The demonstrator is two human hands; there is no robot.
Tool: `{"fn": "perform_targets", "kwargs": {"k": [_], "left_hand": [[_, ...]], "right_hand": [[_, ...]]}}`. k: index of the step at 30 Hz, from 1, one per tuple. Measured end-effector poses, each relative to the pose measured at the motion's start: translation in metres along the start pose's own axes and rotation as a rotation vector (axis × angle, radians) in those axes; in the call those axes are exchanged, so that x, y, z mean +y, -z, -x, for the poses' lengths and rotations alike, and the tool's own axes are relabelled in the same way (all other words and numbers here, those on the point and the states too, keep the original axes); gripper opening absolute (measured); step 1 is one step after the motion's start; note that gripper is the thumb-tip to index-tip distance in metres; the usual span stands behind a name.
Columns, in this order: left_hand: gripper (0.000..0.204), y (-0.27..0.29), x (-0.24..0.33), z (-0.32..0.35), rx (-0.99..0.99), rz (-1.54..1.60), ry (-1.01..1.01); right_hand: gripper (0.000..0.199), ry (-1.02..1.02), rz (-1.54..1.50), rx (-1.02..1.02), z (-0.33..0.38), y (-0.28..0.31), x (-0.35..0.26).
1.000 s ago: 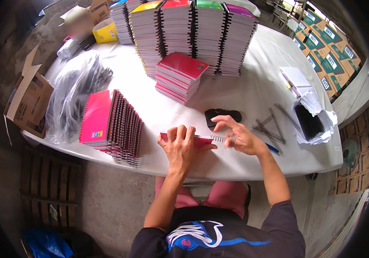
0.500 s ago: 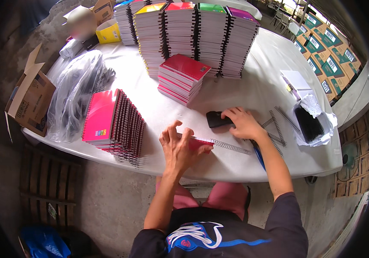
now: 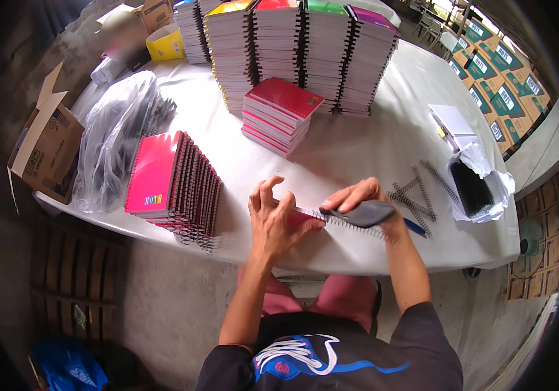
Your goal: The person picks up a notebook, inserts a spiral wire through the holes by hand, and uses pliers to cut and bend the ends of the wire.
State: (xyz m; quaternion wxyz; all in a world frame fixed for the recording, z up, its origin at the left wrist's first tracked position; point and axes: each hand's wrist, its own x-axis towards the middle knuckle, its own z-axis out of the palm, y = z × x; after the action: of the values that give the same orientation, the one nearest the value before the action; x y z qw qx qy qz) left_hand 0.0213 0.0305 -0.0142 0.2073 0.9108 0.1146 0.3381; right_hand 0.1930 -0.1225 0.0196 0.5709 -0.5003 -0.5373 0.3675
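Pinching a red-covered notebook (image 3: 299, 221) near the table's front edge, the left hand (image 3: 273, 225) arches its fingers over the far side, thumb along the near cover. It is only partly spread, about the notebook's thickness, and hides much of it. The notebook looks light: floppy as single sheets, firm when squeezed together, with a glossy cover that may slip. A good hold would be across both covers, clear of the punched edge. A thin metal spiral coil (image 3: 357, 228) trails right from that edge; it looks springy and easily bent, so a gentle touch suits it.

The right hand (image 3: 357, 194) is curled around a smooth black tool (image 3: 372, 214), just above the coil; blur hides its exact kind and whether it touches the wire.

Farther right, loose spiral coils (image 3: 416, 195) lie beside a blue pen-like item (image 3: 415, 227) on a white tablecloth (image 3: 351, 146). To the left stands a stack of coil-bound red notebooks (image 3: 152, 173). Beyond the hands sits a shorter red pile (image 3: 284, 98), backed by 4 tall notebook stacks (image 3: 279, 45) topped yellow, red, green and purple.
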Motion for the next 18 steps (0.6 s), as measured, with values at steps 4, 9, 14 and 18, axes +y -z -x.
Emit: {"fn": "perform_targets", "kwargs": {"k": [4,9,14,18], "left_hand": [[0.057,0.000,-0.001,-0.002,0.008,0.024,-0.013],[0.059,0.001,-0.004,-0.005,0.022,0.068,0.004],[0.064,-0.002,-0.013,-0.005,0.098,0.258,0.114],[0.069,-0.013,-0.029,0.005,-0.003,0.376,0.233]], "right_hand": [[0.036,-0.006,-0.036,-0.009,-0.009,0.003,-0.012],[0.040,-0.094,0.027,0.213,-0.008,0.002,0.000],[0.038,-0.098,0.176,0.222,-0.013,-0.010,0.008],[0.040,-0.035,0.084,0.043,-0.022,-0.021,-0.001]]}}
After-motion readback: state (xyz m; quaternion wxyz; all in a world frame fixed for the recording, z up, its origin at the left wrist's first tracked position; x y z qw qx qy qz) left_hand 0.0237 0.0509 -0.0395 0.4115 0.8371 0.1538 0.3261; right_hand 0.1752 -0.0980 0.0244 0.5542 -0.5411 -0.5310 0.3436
